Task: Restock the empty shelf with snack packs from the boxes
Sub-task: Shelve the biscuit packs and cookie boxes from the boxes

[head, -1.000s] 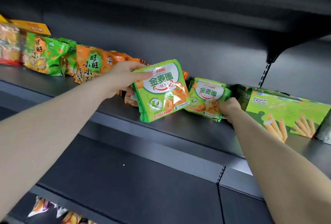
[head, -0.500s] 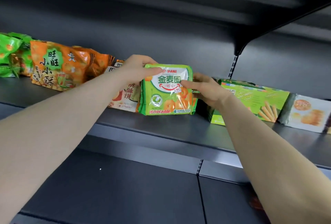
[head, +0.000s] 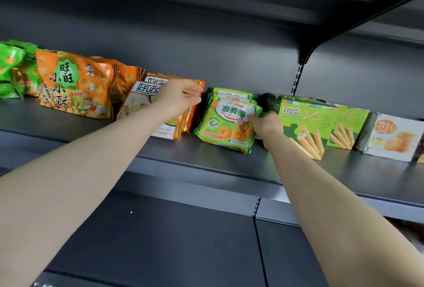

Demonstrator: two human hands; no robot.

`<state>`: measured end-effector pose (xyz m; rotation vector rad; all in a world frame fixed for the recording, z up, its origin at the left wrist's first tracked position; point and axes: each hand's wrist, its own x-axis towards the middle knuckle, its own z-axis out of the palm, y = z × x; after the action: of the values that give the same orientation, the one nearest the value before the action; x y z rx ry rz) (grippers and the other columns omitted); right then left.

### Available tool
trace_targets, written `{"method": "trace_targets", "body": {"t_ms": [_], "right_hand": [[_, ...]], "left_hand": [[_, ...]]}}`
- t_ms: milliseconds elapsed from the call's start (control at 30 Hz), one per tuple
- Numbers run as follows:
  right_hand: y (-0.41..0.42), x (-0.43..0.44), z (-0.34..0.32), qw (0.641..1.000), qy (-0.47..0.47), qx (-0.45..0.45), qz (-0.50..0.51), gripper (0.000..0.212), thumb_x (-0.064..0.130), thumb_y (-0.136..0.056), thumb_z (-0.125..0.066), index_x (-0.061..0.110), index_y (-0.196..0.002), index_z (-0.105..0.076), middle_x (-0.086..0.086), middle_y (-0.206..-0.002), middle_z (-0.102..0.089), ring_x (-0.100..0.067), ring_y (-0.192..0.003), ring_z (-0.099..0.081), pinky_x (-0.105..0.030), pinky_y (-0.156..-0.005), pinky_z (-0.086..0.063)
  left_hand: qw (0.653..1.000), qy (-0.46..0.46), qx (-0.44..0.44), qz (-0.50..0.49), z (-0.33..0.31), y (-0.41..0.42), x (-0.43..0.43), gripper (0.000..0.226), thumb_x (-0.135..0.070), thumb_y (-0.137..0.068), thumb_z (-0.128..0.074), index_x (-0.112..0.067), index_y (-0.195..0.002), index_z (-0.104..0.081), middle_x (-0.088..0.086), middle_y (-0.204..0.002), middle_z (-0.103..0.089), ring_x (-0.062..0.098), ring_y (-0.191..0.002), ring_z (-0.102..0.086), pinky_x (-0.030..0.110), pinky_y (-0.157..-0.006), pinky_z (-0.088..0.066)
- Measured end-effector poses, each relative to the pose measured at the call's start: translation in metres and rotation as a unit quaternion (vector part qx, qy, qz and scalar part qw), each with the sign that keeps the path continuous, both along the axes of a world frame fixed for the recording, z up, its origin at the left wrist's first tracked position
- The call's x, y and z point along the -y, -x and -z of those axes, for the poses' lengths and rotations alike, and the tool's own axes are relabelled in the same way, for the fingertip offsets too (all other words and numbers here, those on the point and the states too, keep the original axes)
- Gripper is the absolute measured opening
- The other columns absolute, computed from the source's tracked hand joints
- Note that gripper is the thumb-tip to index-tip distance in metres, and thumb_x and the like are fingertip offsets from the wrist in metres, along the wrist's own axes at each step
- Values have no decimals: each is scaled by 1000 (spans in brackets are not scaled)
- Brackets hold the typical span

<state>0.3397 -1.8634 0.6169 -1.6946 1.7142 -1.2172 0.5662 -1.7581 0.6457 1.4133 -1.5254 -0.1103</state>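
A green snack pack (head: 226, 126) with ring biscuits printed on it leans upright on the dark shelf (head: 206, 158), at the front of a short row of like packs. My right hand (head: 267, 126) grips its right edge, thumb on the front. My left hand (head: 179, 98) hovers just left of the pack, fingers loosely curled and holding nothing, in front of the white and gold packs (head: 143, 90).
Orange bags (head: 75, 87) and green bags (head: 13, 68) fill the shelf's left part. Green biscuit-stick boxes (head: 307, 121) and a white pack (head: 390, 135) stand to the right. A shelf bracket (head: 305, 55) hangs above. The upper shelf is close overhead.
The green pack went from my left hand onto the shelf in front of the other green packs. My left hand let go and drew left; my right hand now holds the pack's right edge.
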Motion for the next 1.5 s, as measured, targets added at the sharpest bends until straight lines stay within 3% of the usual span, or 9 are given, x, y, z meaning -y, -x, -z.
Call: {"method": "trace_targets", "body": {"t_ms": [133, 333, 400, 500, 567, 667, 900, 1233, 1500], "right_hand": [[-7, -6, -4, 997, 2, -74, 14, 52, 42, -95, -58, -1, -124, -50, -17, -113, -65, -36, -109, -62, -35, -78, -45], [-26, -36, -3, 966, 121, -220, 61, 53, 31, -94, -61, 6, -136, -41, -20, -137, -47, -41, -127, -44, -46, -101, -39], [-39, -49, -6, 950, 164, -259, 52, 50, 29, -94, -61, 8, -135, -44, -18, -135, -48, -39, -125, -44, -47, -100, -40], [-63, -73, -9, 929, 218, -300, 20, 42, 28, -94, -60, 9, -131, -52, -17, -130, -54, -38, -120, -49, -46, -96, -43], [-80, -92, -9, 916, 245, -318, -8, 35, 26, -93, -60, 8, -123, -56, -17, -123, -59, -39, -115, -52, -45, -91, -43], [-105, -123, -3, 899, 271, -343, -33, 29, 25, -90, -61, 7, -113, -59, -17, -113, -63, -39, -108, -55, -44, -86, -45], [-154, -196, 36, 888, 311, -334, -62, 24, 23, -91, -60, 7, -108, -62, -14, -99, -64, -37, -94, -58, -38, -69, -42], [-217, -307, 158, 897, 248, -347, -111, 23, 19, -92, -59, 9, -113, -61, -13, -103, -65, -37, -96, -58, -40, -75, -42], [-250, -380, 291, 900, 170, -358, -182, 17, 8, -80, -63, 5, -97, -64, -15, -85, -65, -39, -77, -59, -37, -60, -44]], "left_hand": [[1000, 8, 23, -2, 6, -8, -10, 20, -17, -92, -66, -24, -109, -74, -8, -105, -72, 9, -99, -65, 36, -95, -52], [999, 10, 52, -15, 9, -24, -31, 21, -19, -94, -62, -23, -113, -71, -12, -110, -69, 5, -99, -62, 12, -69, -41], [998, 9, 60, -16, 10, -32, -39, 21, -21, -95, -61, -25, -113, -71, -12, -109, -68, 5, -100, -62, 16, -66, -43], [998, 7, 66, -7, 13, -47, -52, 21, -20, -95, -62, -25, -113, -70, -9, -112, -70, 8, -101, -63, 28, -84, -53], [997, 6, 77, -8, 17, -57, -63, 21, -22, -95, -63, -26, -113, -71, -10, -111, -70, 8, -100, -64, 33, -85, -56], [997, 8, 75, -3, 23, -75, -84, 18, -24, -93, -66, -28, -110, -71, -12, -107, -70, 7, -96, -66, 29, -77, -58], [992, 20, 125, -14, 58, -120, -154, 20, -25, -89, -69, -24, -109, -73, -8, -107, -70, 7, -87, -66, 27, -79, -54], [982, -59, 172, -48, 182, -188, -269, 14, -26, -88, -70, -29, -102, -72, -11, -99, -67, 7, -83, -65, 26, -72, -43], [976, -149, 148, -48, 311, -222, -340, 14, -30, -88, -69, -29, -101, -72, -9, -98, -68, 10, -84, -65, 28, -74, -49]]}}
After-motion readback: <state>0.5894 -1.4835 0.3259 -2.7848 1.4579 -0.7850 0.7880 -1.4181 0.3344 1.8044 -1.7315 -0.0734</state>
